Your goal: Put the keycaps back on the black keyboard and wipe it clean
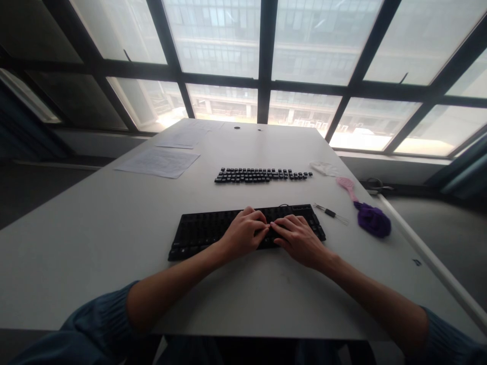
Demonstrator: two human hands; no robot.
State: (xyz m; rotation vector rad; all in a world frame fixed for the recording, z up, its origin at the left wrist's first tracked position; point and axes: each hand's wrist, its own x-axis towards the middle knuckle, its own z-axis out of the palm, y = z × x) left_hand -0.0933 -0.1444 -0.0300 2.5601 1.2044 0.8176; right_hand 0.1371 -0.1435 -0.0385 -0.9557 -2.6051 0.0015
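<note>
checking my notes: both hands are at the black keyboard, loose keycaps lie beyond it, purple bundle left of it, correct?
The side is wrong: the head view shows the purple bundle right of the black keyboard, not left. The left hand and right hand are at it, with loose keycaps beyond.

Left hand (245, 232), right hand (300, 239), keyboard (207, 228) beneath, keycaps (254, 176)
</note>
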